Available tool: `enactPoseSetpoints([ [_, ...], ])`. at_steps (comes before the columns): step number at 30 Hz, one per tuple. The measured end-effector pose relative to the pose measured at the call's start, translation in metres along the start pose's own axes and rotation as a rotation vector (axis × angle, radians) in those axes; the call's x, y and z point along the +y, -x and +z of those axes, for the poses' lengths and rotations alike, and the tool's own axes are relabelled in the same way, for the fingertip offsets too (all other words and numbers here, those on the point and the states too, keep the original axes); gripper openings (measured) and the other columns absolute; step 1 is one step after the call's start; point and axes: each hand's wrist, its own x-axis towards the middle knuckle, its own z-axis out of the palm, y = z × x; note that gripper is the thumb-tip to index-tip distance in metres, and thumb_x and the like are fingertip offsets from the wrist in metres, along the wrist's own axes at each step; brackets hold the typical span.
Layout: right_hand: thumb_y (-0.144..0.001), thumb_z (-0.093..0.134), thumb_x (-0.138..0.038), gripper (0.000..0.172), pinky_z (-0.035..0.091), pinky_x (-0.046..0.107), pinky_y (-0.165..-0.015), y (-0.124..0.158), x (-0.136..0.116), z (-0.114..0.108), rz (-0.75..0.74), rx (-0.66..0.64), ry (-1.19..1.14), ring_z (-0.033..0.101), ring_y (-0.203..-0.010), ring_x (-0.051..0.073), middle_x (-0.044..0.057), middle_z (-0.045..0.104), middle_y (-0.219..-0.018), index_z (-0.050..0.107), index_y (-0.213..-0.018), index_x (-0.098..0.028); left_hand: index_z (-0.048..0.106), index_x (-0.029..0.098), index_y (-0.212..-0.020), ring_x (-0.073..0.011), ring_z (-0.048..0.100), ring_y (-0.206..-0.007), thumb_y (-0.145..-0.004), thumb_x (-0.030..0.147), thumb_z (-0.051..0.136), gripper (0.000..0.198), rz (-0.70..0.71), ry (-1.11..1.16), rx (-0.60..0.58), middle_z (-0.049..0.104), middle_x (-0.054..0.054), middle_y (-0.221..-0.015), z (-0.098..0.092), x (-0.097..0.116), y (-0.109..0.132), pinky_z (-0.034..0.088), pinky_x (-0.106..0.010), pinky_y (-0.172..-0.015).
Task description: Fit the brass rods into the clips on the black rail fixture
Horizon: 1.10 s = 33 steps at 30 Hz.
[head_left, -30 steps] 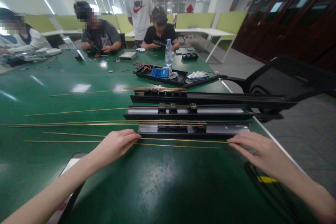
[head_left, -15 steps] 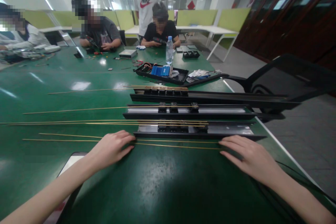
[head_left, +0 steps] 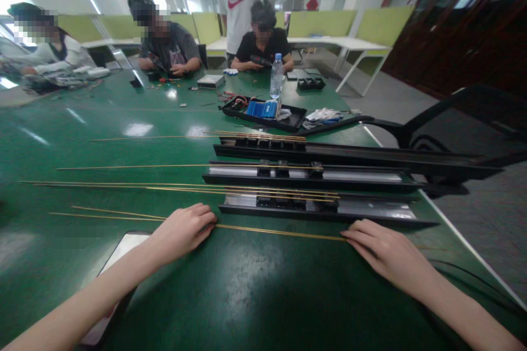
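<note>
Two thin brass-coloured rods run across the green table between my hands, lying close together there and fanning apart left of my left hand. My left hand is closed on the rods partway along, fingertips pressed together. On the right, my right hand pinches them close to their right ends, which its fingers hide. Just beyond lies a black channel rail with a silver inside and black blocks, several more brass-coloured rods resting across it. Behind it are a second such rail and a longer third, also with rods on top.
A tablet-like device lies under my left forearm. Farther back are a black tray with a blue pack, a water bottle and gloves. A black mesh chair stands right. Several people are across the table.
The two rods between my hands have come together from a spread position. The whole view has shifted slightly, with the rails now farther right. Both hands stay on the rods.
</note>
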Motion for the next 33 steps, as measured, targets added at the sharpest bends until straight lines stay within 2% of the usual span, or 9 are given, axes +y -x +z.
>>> enactPoseSetpoints([
  [8, -0.099, 0.042, -0.019, 0.03, 0.056, 0.028, -0.068, 0.0, 0.0, 0.004, -0.028, 0.022, 0.025, 0.067, -0.083, 0.018, 0.009, 0.069, -0.097, 0.072, -0.102, -0.018, 0.068, 0.02, -0.098, -0.0206, 0.064, -0.089, -0.098, 0.024, 0.039, 0.03, 0.019, -0.016, -0.064, 0.067, -0.008, -0.097, -0.002, -0.004, 0.002, 0.051, -0.03, -0.074],
  [13, -0.1, 0.042, -0.025, 0.031, 0.056, 0.029, -0.066, 0.006, 0.007, 0.002, -0.014, 0.06, 0.078, 0.067, -0.08, 0.019, 0.01, 0.07, -0.094, 0.072, -0.097, -0.018, 0.068, 0.02, -0.093, -0.0201, 0.064, -0.08, -0.094, 0.03, 0.044, 0.026, -0.082, -0.022, -0.074, 0.067, -0.007, -0.092, -0.006, -0.02, 0.007, 0.05, -0.03, -0.068],
  [17, -0.1, 0.043, -0.031, 0.033, 0.057, 0.028, -0.062, 0.013, 0.013, 0.001, 0.038, 0.074, 0.094, 0.067, -0.076, 0.019, 0.01, 0.07, -0.088, 0.071, -0.091, -0.018, 0.068, 0.02, -0.089, -0.0207, 0.065, -0.079, -0.094, 0.038, 0.045, 0.029, -0.11, -0.014, -0.091, 0.067, -0.007, -0.09, -0.007, -0.027, 0.009, 0.05, -0.03, -0.066],
  [26, -0.101, 0.04, -0.028, 0.034, 0.056, 0.029, -0.059, 0.015, 0.005, 0.006, 0.073, 0.112, 0.164, 0.067, -0.074, 0.02, 0.011, 0.07, -0.088, 0.071, -0.091, -0.016, 0.07, 0.017, -0.089, -0.0227, 0.066, -0.079, -0.097, 0.039, 0.039, 0.038, -0.164, -0.061, -0.116, 0.068, -0.01, -0.086, -0.005, -0.019, 0.008, 0.051, -0.031, -0.069],
  [33, -0.101, 0.041, -0.028, 0.035, 0.054, 0.03, -0.06, 0.014, -0.001, 0.002, 0.068, 0.157, 0.201, 0.067, -0.074, 0.02, 0.01, 0.071, -0.085, 0.071, -0.088, -0.016, 0.07, 0.015, -0.088, -0.0247, 0.065, -0.079, -0.098, 0.037, 0.041, 0.038, -0.18, -0.097, -0.047, 0.067, -0.011, -0.086, 0.006, -0.016, 0.012, 0.052, -0.034, -0.069],
])
